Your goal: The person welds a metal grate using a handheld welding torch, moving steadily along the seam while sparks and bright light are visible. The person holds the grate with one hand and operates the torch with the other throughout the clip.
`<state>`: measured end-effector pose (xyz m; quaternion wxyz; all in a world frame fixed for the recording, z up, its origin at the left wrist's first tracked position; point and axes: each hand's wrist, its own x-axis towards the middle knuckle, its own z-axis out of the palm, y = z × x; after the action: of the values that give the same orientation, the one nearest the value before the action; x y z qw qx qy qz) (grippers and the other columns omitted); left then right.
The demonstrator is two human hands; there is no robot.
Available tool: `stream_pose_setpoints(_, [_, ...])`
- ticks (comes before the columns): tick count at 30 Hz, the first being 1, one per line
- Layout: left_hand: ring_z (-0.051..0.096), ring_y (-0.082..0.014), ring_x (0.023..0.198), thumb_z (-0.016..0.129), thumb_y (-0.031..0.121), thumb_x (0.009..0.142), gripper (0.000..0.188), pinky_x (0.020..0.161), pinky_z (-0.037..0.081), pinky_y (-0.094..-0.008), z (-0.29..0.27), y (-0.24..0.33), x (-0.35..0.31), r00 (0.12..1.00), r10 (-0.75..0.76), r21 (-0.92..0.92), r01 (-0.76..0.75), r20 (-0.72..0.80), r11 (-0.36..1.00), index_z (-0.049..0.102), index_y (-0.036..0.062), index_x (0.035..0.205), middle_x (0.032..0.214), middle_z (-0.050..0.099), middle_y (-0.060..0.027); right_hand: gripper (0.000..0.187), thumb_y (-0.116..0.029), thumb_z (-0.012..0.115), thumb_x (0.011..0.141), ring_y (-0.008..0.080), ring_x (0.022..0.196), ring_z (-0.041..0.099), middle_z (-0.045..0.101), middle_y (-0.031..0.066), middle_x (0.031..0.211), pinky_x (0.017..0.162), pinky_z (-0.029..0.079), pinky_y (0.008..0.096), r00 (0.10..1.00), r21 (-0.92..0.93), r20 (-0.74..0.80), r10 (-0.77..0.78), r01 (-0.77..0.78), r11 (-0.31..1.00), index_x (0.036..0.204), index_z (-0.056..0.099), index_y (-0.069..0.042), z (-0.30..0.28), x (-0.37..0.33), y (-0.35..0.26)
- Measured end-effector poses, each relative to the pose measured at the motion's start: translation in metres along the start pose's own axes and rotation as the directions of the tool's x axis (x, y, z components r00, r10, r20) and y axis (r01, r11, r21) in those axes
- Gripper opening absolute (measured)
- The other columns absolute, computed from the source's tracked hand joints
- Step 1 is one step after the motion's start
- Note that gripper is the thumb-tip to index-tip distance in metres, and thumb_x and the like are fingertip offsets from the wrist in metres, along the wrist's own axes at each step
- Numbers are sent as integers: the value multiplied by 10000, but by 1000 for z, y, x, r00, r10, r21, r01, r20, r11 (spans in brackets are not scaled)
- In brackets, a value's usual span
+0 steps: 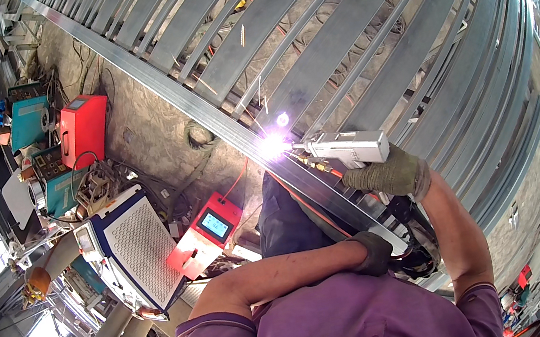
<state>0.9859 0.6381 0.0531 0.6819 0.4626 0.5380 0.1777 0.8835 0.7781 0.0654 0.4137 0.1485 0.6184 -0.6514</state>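
Observation:
My right hand, in a grey-green work glove, is closed round a silver handheld welding gun. The gun's nozzle points left at a bright white-violet glare, and thin sparks fly up from it. That glare lies where a flat slat meets the long metal rail of a slatted steel frame, and it hides the joint. Across my body lies my left forearm, its hand in a dark glove close to the rail's near end; its fingers are hidden. Cables and an orange hose run beneath the gun.
Several parallel steel slats reach away to the upper right, with gaps showing the floor. Left of the rail stand a red box with a lit screen, a white perforated cabinet, another red machine and teal machines. Loose cables cross the floor.

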Motion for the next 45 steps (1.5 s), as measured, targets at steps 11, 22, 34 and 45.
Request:
stream_pose_setpoints(11, [764,-388,975,630,258,847,366,832,597,-498,2,-1,3,1000,1,-11,-1,0,1000,806,0,1037,1019,780,-227,739,-276,894,863,151,1065,682,724,99,1278,890,597,305,999,43,-5,48,-47,998,1485,552,-72,1,-3,-3])
stream_pose_setpoints(22, [761,-394,965,625,266,846,379,819,595,-497,1,1,1,1000,4,-11,-4,-12,1000,802,-6,1042,1007,775,-235,702,-321,880,873,129,994,681,734,59,1177,835,591,297,997,33,21,-69,69,997,1455,580,-69,-2,-1,14])
stream_pose_setpoints(34, [760,-386,990,627,287,861,388,835,592,-499,1,0,4,1000,5,-8,-5,19,1000,804,11,1068,1040,777,-225,705,-350,877,863,107,731,664,751,73,1008,613,566,291,996,34,-17,-89,89,995,1444,596,-65,1,-3,14])
stream_pose_setpoints(45, [755,-385,1026,635,278,850,392,861,594,-489,7,-3,8,999,35,52,-37,38,998,803,9,1081,1059,780,-212,545,-153,794,920,111,699,656,715,30,928,557,545,297,988,107,-135,81,-67,992,1416,608,-30,1,-44,-28])
